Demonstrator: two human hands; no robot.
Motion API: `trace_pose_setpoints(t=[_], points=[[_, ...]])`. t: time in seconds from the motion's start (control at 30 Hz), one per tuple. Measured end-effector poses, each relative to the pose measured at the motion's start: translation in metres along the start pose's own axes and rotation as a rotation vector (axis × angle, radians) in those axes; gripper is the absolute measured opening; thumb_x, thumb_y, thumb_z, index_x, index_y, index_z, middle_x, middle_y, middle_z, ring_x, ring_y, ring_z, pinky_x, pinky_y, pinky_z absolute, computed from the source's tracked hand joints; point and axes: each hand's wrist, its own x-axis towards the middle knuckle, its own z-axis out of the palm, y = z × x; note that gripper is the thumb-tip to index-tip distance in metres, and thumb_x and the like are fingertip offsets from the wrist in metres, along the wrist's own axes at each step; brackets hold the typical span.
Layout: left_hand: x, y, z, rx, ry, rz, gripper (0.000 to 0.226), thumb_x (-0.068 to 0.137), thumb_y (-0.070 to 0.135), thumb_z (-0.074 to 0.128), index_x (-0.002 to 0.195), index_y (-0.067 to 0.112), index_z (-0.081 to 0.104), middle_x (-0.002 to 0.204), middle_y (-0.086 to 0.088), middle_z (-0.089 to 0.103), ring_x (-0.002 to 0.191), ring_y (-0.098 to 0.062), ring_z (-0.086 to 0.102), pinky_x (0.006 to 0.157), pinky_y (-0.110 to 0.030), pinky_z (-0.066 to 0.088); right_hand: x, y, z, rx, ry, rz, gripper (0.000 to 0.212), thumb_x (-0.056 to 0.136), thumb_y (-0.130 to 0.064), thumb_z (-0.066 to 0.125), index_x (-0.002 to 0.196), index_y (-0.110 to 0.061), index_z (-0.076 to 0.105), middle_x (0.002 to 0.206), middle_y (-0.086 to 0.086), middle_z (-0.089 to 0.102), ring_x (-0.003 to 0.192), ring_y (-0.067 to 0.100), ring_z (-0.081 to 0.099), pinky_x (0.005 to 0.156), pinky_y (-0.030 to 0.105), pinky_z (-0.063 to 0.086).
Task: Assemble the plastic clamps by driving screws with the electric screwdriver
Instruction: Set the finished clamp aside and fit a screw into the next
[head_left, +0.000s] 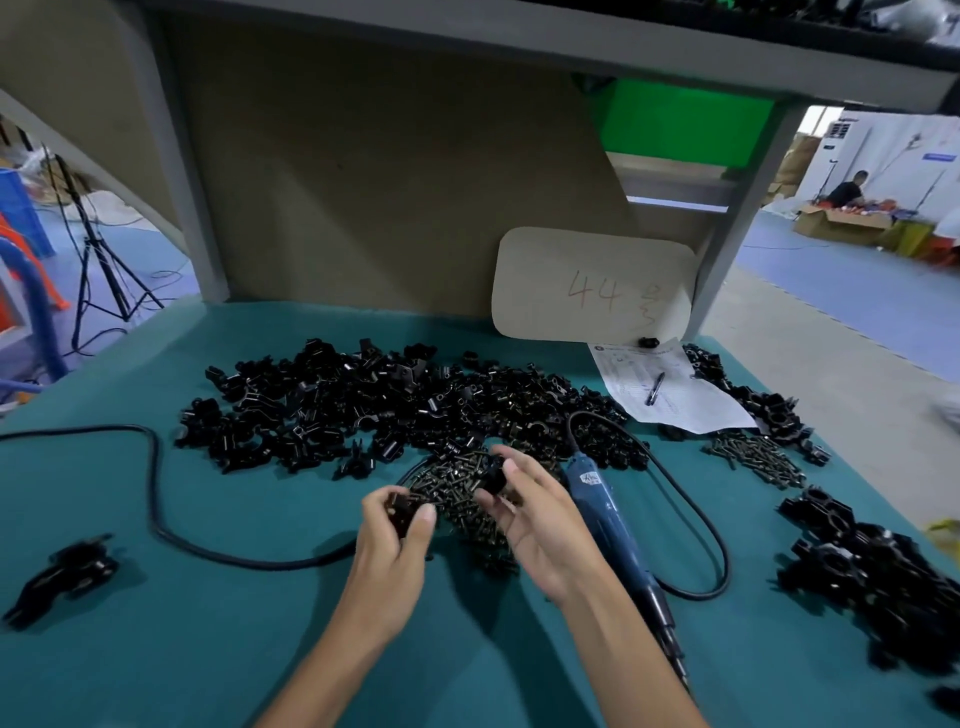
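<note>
Right now your left hand (395, 525) pinches a black clamp piece (401, 512) btwn the thumb and curled fingers. The thumb tip sits on the piece's right side, and the piece pokes up just past the fingertips. Your right hand (527, 519) grips a second clamp piece (493, 480) w/ the thumb and first fingers, the other fingers loosely bent. The two pcs are near each other but apart, not touching.

Both are held just over the screw pile (457, 493), which lies on the green mat (208, 649) btwn and under your hands. The electric screwdriver (605, 519) lies free on the mat just beside your right hand and forearm, on the outer side. It has a blue body, w/ the bit end pointing back toward you. Its black cable (156, 499) loops round its right side and runs off left across the mat.

Beyond your fingers sits a big heap of loose clamp parts (363, 405). A smaller screw pile (758, 457) lies far right, a dark clamp heap (883, 582) nearer right, and a lone clamp (67, 571) well off left. A pen (654, 388) rests on a paper sheet (691, 405) below a card marked 44 (592, 286).
</note>
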Motion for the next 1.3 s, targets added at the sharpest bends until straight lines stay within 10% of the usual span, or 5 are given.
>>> trace_pose_setpoints(t=[0.27,0.43,0.9,1.1,1.3], points=[[-0.001,0.033,-0.014,0.041,-0.074,0.225,0.035,0.091,0.055,0.061,0.126,0.055,0.055,0.113,0.029,0.056,0.111,0.007,0.055,0.09,-0.005,0.039,-0.031,-0.006,0.0,-0.033,-0.104,-0.026,0.044,0.086,-0.021,0.07,0.123,-0.009,0.05,0.124,0.013,0.072,0.102,0.025,0.072,0.077,0.032,0.06],[-0.006,0.043,-0.015,-0.188,-0.145,0.109,0.025,0.099,0.054,0.045,0.12,0.066,0.041,0.074,0.017,0.063,0.07,-0.002,0.056,0.068,-0.019,0.051,-0.039,-0.011,-0.003,-0.129,-0.168,-0.093,0.031,0.087,-0.021,0.07,0.117,-0.012,0.074,0.113,0.011,0.073,0.104,0.02,0.07,0.089,0.035,0.059],[-0.018,0.065,-0.02,-0.662,-0.381,-0.104,0.04,0.087,0.022,0.065,0.124,0.011,0.058,0.08,-0.011,0.067,0.074,-0.019,0.065,0.071,-0.031,0.055,-0.056,-0.017,-0.003,-0.12,-0.185,-0.044,0.031,0.099,-0.004,0.058,0.119,-0.019,0.076,0.114,0.01,0.073,0.086,0.017,0.064,0.071,0.025,0.057],[-0.021,0.067,-0.017,-0.536,-0.377,-0.092,0.023,0.108,0.023,0.042,0.12,0.032,0.06,0.073,-0.006,0.062,0.069,-0.013,0.057,0.063,-0.023,0.047,-0.061,-0.017,-0.004,-0.125,-0.187,-0.043,0.029,0.095,-0.026,0.062,0.118,-0.015,0.076,0.108,0.012,0.075,0.087,0.016,0.069,0.081,0.023,0.056],[-0.021,0.065,-0.012,-0.392,-0.353,0.029,0.026,0.089,0.034,0.064,0.115,0.034,0.062,0.07,0.004,0.059,0.069,-0.01,0.054,0.068,-0.022,0.046,-0.06,-0.015,0.001,-0.183,-0.191,-0.056,0.03,0.096,-0.017,0.063,0.125,-0.011,0.07,0.108,0.014,0.074,0.087,0.02,0.067,0.083,0.027,0.057]])
